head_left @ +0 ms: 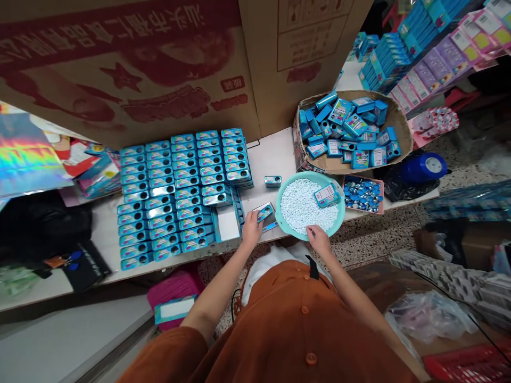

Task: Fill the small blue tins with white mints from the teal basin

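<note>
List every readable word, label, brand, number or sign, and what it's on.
"汕头市": upside down, on the large brown cardboard box with red print; its other text is unclear.
"CARAMELO": seems so, on a blue rectangular tin in the open brown carton.
Too small or blurred: the rows of blue tins, the tin in the left hand, the pink and purple boxes.
</note>
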`<state>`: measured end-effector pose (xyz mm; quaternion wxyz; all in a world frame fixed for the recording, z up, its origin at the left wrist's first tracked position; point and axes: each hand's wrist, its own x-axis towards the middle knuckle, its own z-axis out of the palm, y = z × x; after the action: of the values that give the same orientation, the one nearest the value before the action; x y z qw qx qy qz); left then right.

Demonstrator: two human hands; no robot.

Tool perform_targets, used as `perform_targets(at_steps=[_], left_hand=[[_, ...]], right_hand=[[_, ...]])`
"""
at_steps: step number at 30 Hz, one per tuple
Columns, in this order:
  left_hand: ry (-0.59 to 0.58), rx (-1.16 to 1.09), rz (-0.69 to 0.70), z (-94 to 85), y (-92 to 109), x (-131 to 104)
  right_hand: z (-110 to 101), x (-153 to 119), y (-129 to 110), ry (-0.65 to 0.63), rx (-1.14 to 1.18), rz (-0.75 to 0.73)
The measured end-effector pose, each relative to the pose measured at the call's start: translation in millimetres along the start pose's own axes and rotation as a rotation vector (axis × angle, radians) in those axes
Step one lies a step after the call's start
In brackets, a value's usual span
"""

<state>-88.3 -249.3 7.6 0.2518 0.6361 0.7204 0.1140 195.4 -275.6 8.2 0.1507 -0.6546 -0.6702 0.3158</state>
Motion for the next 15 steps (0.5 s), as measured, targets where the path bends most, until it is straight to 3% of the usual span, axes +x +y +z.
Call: perform_targets(at_steps=[3,7,12,15], left_hand=[[-0.010,-0.019,-0.029,10.6,-5.0,-1.6],[0.072,-0.099,-0.038,15.5,-15.3,-14.1],[0.069,-0.203,0.049,13.6,-21.4,-59.6],[-0.049,-0.243,0.072,13.8,-28.4,-88.8]], right_hand=[[-0.4,-3.3,-1.9,0.000,-0.010,0.003],[-2.5,-7.6,-1.9,0.011,0.004,-0.004],[-2.0,-11.4,1.5,0.050,0.010,0.003],[-0.1,-14.2,1.7,0.076,-0.002,0.007]])
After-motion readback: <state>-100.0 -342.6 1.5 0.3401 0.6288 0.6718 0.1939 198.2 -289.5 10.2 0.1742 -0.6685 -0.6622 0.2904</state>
